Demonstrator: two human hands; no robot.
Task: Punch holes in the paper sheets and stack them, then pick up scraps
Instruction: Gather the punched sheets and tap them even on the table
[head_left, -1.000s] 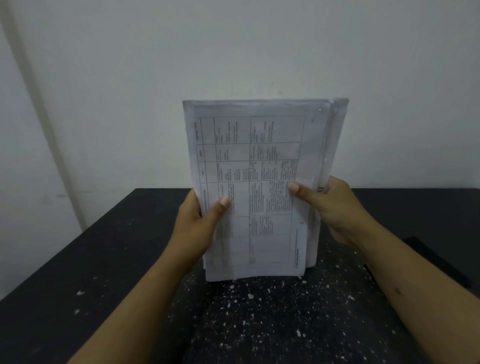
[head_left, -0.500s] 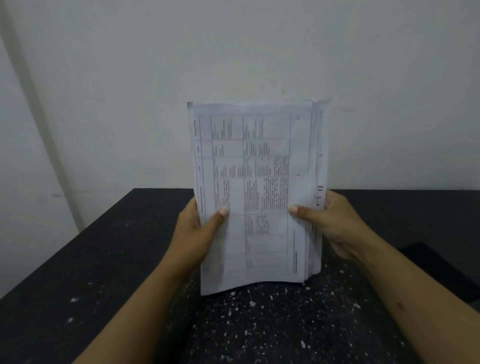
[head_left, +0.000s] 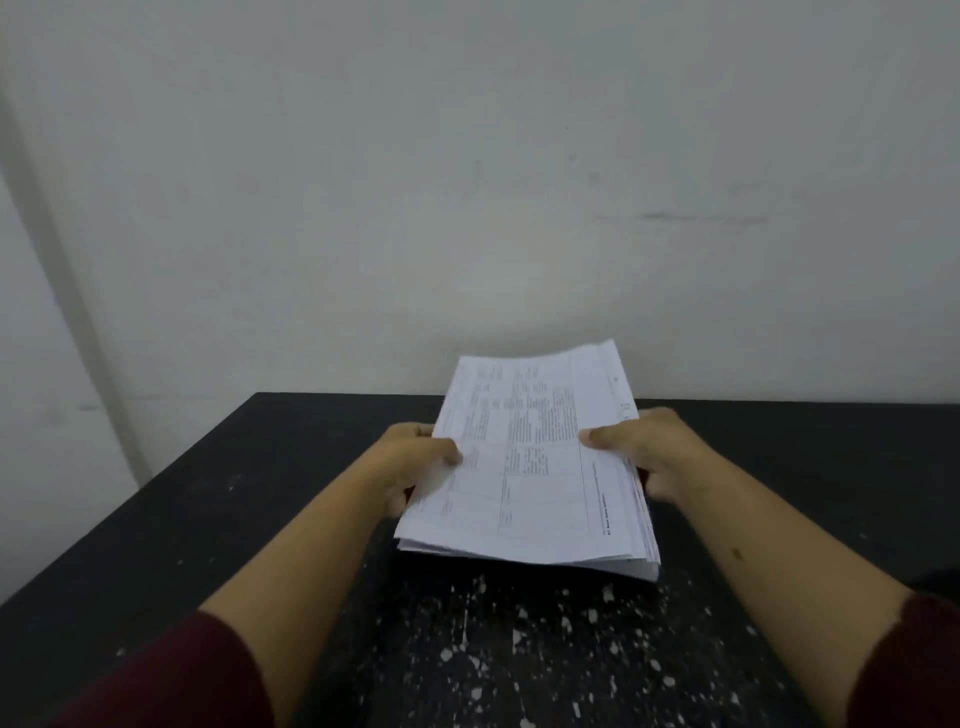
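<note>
While the pale wall (head_left: 467, 182) fills the upper view, a black table (head_left: 182, 519) spreads below it. Over its middle, a stack of printed paper sheets (head_left: 530, 478) lies nearly flat, perhaps just above the surface. Left hand (head_left: 415, 462) and right hand (head_left: 644, 452) clamp its side edges, thumbs on top. White scraps (head_left: 519, 639) speckle the near tabletop.

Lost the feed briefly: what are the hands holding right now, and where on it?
Both hold the paper stack: left hand on its left long edge, right hand on its right long edge, each thumb on the top sheet.
</note>
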